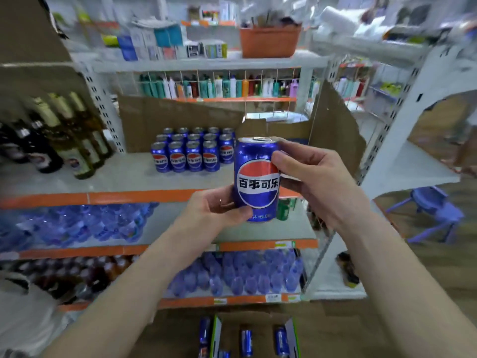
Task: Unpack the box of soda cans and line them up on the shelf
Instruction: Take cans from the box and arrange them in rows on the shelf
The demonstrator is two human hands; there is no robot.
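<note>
can in hand: one blue aluminium soda can with the red-white-blue round logo (257, 179), upright, held in front of the grey metal shelf with the orange front strip (124, 177), not on it yet
left hand (219, 208): fingers and thumb curled round the can's lower part
right hand (309, 174): fingers wrapped round the upper right side, thumb on the front near the rim
where it should go, imo: the block of matching blue cans already lined up on the shelf (193, 153) has a shorter front row, so the open spot at its right end looks like the place
how to do it well: keep it upright, logo facing out like the rest, set it flat then nudge it till it touches its neighbour, and don't clip the row
feel: thin, smooth, glossy metal, dents easily, so go easy on the squeeze
still to unpack: open brown cardboard box on the floor (260, 321), near edge of view, a few blue cans visible inside
behind the row: brown corrugated cardboard sheet (180, 120), matte and creased
</note>
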